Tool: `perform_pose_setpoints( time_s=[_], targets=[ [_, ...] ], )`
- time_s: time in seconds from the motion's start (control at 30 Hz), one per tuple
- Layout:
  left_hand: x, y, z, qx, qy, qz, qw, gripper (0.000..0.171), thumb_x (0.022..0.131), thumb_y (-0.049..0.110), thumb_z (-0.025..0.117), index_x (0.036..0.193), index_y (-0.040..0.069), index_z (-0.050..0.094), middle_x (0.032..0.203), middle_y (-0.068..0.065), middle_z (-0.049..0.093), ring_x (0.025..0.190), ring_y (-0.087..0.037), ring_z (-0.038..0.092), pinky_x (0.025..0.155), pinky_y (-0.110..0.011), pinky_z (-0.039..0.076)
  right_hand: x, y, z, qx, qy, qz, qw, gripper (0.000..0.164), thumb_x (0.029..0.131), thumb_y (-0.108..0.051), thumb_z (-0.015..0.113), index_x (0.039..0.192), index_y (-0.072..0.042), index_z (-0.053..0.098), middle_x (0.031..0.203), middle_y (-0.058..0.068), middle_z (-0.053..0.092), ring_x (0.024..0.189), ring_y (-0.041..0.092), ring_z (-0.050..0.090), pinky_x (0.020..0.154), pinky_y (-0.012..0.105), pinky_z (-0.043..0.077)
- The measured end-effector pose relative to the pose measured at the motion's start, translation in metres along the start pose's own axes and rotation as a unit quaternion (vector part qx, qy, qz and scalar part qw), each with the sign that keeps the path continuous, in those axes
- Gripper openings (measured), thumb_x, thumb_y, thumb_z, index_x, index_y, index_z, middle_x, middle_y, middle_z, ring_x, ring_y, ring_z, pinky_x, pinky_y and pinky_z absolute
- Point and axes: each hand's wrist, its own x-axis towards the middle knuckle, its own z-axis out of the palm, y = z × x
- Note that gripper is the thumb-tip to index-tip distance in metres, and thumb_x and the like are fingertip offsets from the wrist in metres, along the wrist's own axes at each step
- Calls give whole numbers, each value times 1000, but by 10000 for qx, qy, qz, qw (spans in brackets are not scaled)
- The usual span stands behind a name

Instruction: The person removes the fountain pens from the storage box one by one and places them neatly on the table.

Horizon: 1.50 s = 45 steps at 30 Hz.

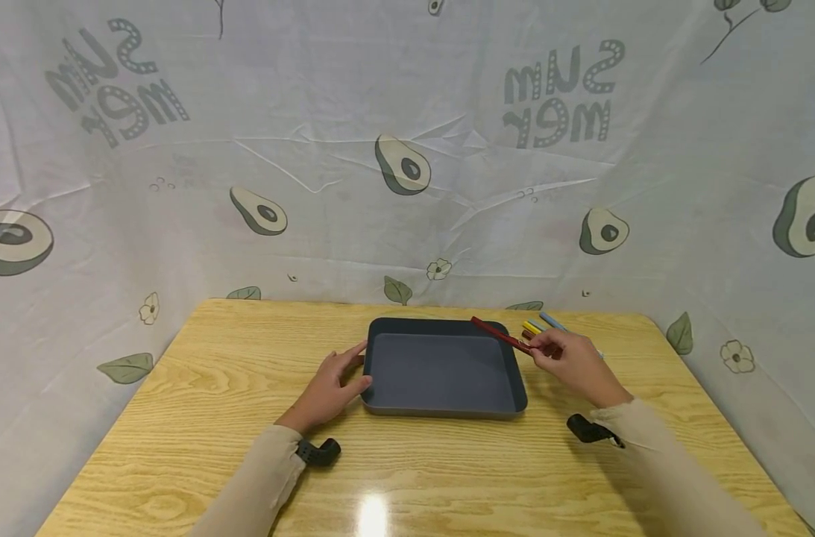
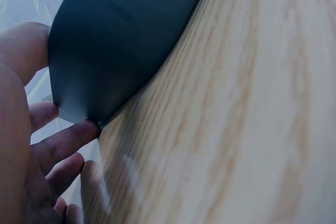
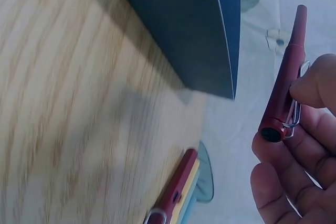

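Note:
A dark grey rectangular baking tray [image 1: 444, 373] lies on the wooden table. My left hand [image 1: 329, 388] holds its left side, thumb at the rim and fingertips against the outer wall [image 2: 115, 40]. Over to the right, my right hand [image 1: 571, 363] pinches a dark red pen [image 1: 497, 333] between thumb and fingers. The pen slants up and left, its far end over the tray's back right corner. A wire clip and round end show on the pen [image 3: 286, 87] in the right wrist view. Below that hand lie a second red pen [image 3: 176, 187] and a yellow pen [image 3: 190, 182].
Several more pens, among them a light blue pen [image 1: 552, 321], lie near the table's back right, partly hidden by the right hand. A white curtain [image 1: 326, 149] printed with avocados hangs behind the table [image 1: 447, 477]. Dark wrist mounts [image 1: 320, 452] sit on both wrists.

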Motion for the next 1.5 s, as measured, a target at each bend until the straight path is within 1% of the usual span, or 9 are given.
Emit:
perform_pose_setpoints(
  time_s=[0.17, 0.37, 0.43, 0.6, 0.7, 0.9, 1.1, 1.27, 1.5],
  targets=[
    [1, 0, 1, 12, 2, 19, 10000, 70, 104, 37, 64, 163, 16, 34, 148, -11, 58, 150, -31, 38, 128, -54, 4, -2, 14, -11, -157, 152, 115, 9997, 7, 98, -6, 70, 103, -6, 75, 90, 4, 73, 76, 15, 63, 62, 25, 51],
    [1, 1, 1, -30, 24, 41, 10000, 71, 104, 38, 64, 163, 15, 34, 148, -11, 58, 149, -33, 38, 127, -56, 4, -7, 34, -26, -305, 323, 287, 9986, 12, 102, -12, 67, 106, -5, 75, 94, 8, 74, 75, 15, 63, 60, 27, 50],
    [1, 1, 1, -20, 40, 35, 10000, 71, 104, 39, 65, 163, 15, 34, 148, -12, 59, 150, -34, 37, 127, -57, 4, -8, 42, -31, -404, 374, 336, 9979, 14, 103, -14, 65, 107, -5, 75, 95, 10, 75, 77, 17, 66, 61, 28, 52],
    [0, 0, 1, 20, -7, -45, 10000, 71, 104, 41, 64, 164, 17, 33, 149, -11, 58, 151, -34, 34, 128, -55, 4, -12, 65, -43, -693, 472, 537, 9950, 17, 104, -16, 65, 107, -4, 75, 97, 12, 75, 83, 26, 68, 67, 36, 53],
    [-1, 1, 0, 21, -45, -90, 9999, 72, 104, 42, 64, 164, 19, 32, 149, -11, 57, 152, -33, 33, 128, -53, 3, -14, 78, -47, -799, 468, 641, 9936, 18, 104, -16, 64, 106, -2, 75, 97, 13, 75, 84, 28, 68, 69, 38, 52],
    [-1, 1, -1, 38, -31, -129, 9999, 72, 103, 41, 64, 164, 19, 33, 150, -11, 57, 152, -32, 34, 128, -52, 4, -15, 94, -50, -964, 451, 734, 9916, 17, 102, -14, 65, 103, 0, 75, 93, 14, 75, 80, 29, 68, 67, 43, 53],
    [-1, 2, 1, 65, -67, -105, 9999, 71, 104, 39, 64, 164, 17, 32, 151, -11, 56, 148, -30, 41, 128, -52, 4, -12, 108, -51, -1023, 215, 1124, 9882, 24, 105, -17, 62, 106, 4, 73, 96, 20, 73, 84, 37, 68, 71, 53, 54],
    [0, 2, 2, 43, -20, -83, 10000, 71, 104, 37, 64, 164, 14, 33, 150, -13, 57, 149, -34, 38, 128, -54, 4, -10, 116, -52, -1076, 90, 1257, 9862, 24, 105, -15, 60, 106, 6, 72, 96, 22, 72, 85, 39, 67, 71, 55, 54],
    [-1, 2, 0, 35, -35, -224, 9997, 71, 104, 38, 65, 164, 19, 32, 151, -11, 56, 152, -31, 33, 128, -51, 4, -7, 122, -46, -1148, -6, 1352, 9841, 23, 105, -14, 60, 106, 5, 73, 98, 23, 73, 87, 42, 67, 73, 55, 53]
  ],
)
